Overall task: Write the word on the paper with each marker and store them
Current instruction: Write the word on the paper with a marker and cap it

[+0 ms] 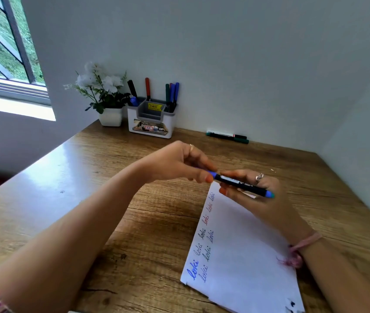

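While both hands hover above the middle of the desk (89,177), a blue-capped marker (240,183) lies nearly level between them, just over the far end of the paper (247,256). The left hand (179,163) pinches the blue cap end between thumb and fingertips; the right hand (260,195) has its fingers curled around the dark barrel, with the blue tail end poking out past them. Whether the cap is being pulled off or pushed home cannot be told from this alone.

Rows of the word "loki" run along the paper's left edge in blue, dark and red ink, so several markers look finished. The organiser (151,119) at the far edge, next to the flower pot (110,116), holds upright markers, and two more markers (226,136) lie flat near the far right corner, against the wall.

To do this step well, I judge the right hand should keep the barrel steady while the left moves the cap straight along the marker's axis, without twisting sideways. If capping, press until it seats fully so the tip won't dry out or mark the organiser. Keeping the tip clear of the page and the fingers avoids stray ink.
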Available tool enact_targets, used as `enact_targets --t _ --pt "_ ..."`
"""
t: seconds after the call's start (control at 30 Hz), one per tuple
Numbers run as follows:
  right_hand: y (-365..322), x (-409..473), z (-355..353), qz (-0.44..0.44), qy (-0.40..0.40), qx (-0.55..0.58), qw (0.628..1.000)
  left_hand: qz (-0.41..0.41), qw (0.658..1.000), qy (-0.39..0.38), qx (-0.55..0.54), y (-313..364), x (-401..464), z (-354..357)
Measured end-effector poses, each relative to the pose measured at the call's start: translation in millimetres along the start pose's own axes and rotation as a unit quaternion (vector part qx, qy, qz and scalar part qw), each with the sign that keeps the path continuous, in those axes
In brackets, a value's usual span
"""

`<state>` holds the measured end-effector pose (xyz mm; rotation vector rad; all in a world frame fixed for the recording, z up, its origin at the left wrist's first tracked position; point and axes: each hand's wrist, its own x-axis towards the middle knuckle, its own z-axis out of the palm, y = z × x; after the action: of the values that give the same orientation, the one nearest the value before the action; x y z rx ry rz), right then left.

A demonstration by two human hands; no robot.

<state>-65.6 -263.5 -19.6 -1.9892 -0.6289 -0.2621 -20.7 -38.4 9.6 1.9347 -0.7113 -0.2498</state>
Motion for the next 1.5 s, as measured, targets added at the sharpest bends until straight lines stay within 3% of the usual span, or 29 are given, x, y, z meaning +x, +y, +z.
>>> enact_targets --t 0.13,0.3,0.47,0.67,0.8,1.07,1.27,1.4,1.5 --pt "23 4 -4 -0.002 -0.04 -0.15 0.988 -0.007 0.983 0.141 -0.114 -4 -3 -19" --pt "43 7 -1 0.017 -0.116 -0.213 0.97 0.025 0.915 0.293 -0.276 -13 -2 -40" --pt "46 7 1 0.046 -0.122 -0.198 0.972 0.105 0.85 0.455 -0.244 -22 5 -63" --pt "46 9 2 0.062 -0.124 -0.189 0.972 0.135 0.802 0.577 -0.075 -15 41 -106" --pt "46 10 2 0.062 -0.136 -0.203 0.968 0.122 0.799 0.588 0.015 -13 80 -132" --pt "46 13 2 0.081 -0.161 -0.204 0.962 0.04 0.848 0.503 0.162 -44 130 -137" --pt "49 15 2 0.076 -0.163 -0.204 0.962 -0.019 0.851 0.468 0.236 -59 146 -132" --pt "46 16 2 0.079 -0.165 -0.202 0.962 -0.027 0.854 0.462 0.237 -63 145 -129" --pt "45 16 2 0.079 -0.164 -0.203 0.962 -0.002 0.836 0.504 0.218 -59 140 -125"
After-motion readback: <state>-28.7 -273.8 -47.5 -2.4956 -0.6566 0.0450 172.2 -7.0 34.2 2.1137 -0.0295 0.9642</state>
